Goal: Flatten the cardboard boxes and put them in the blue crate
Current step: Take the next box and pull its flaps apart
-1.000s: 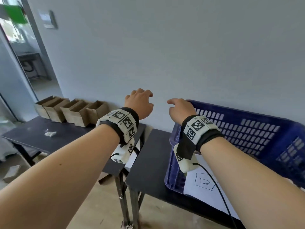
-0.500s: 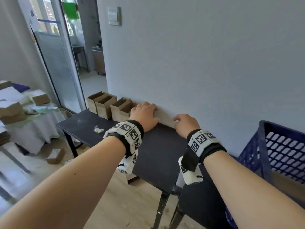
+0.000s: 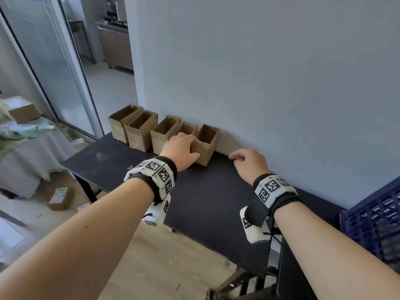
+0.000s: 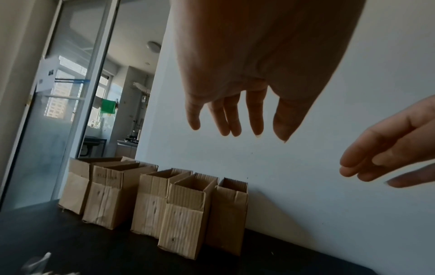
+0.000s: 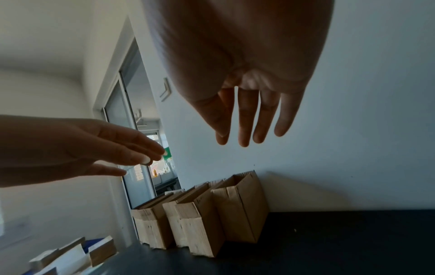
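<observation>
Black wristbands [image 3: 279, 200] with checkered white markers [image 3: 159, 173]

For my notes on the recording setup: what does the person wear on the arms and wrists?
Both forearms are bare, no sleeves. The left wrist and the right wrist each carry a black strap with white blocks printed with black square-pattern markers. Under each wrist hangs a small white box, also marked. A thin black cable runs from the right one.

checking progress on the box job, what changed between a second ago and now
The view swung left from the blue crate to the row of cardboard boxes. Both hands reached toward the rightmost box: the left hand is now over it, the right hand above the black table beside it. Neither grips anything yet. All five boxes stand unflattened as before.
</observation>
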Tool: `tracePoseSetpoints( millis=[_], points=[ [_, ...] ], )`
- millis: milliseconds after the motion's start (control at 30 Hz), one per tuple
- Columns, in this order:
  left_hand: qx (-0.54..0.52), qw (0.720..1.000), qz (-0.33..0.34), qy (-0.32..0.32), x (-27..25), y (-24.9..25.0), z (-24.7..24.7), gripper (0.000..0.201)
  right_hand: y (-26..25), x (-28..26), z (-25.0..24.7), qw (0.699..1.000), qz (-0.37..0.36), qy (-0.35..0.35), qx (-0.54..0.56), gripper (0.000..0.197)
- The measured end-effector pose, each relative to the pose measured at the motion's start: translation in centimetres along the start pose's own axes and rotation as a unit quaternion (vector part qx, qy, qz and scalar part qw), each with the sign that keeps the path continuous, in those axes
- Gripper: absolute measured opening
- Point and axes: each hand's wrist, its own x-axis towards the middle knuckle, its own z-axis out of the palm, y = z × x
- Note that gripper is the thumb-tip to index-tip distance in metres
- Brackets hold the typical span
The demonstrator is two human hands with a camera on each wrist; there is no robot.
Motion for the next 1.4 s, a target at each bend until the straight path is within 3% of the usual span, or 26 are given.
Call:
tracePoseSetpoints(
  millis=[467, 667, 933, 1100, 1200, 1400],
  points=[
    [0.033, 0.996, 0.043, -0.068, 14.5, -3.2, 5.0, 0.040, 4.1, 13.1, 6.2, 0.996, 0.058, -0.047, 0.049, 0.030],
    [0.054, 0.991, 0.056, -0.105, 17.9, -2.9, 7.2, 0.037, 5.4, 14.7, 6.2, 0.992, 0.095, -0.053, 0.059, 0.029],
    [0.115, 0.972, 0.090, -0.185, 20.6, -2.6, 8.4, 0.015, 6.9, 15.5, 6.6, 0.987, 0.139, -0.041, 0.071, 0.021],
    [0.145, 0.970, 0.112, -0.158, 21.4, -1.6, 8.6, 0.017, 7.5, 15.6, 6.5, 0.985, 0.151, -0.033, 0.077, 0.022],
    [0.099, 0.979, 0.098, -0.149, 21.4, -0.3, 8.7, 0.005, 8.2, 15.4, 6.1, 0.985, 0.156, -0.024, 0.073, 0.023],
    [-0.036, 0.990, 0.047, -0.126, 21.2, 1.8, 8.8, 0.010, 9.2, 14.3, 3.9, 0.986, 0.149, 0.011, 0.070, 0.022]
  ],
)
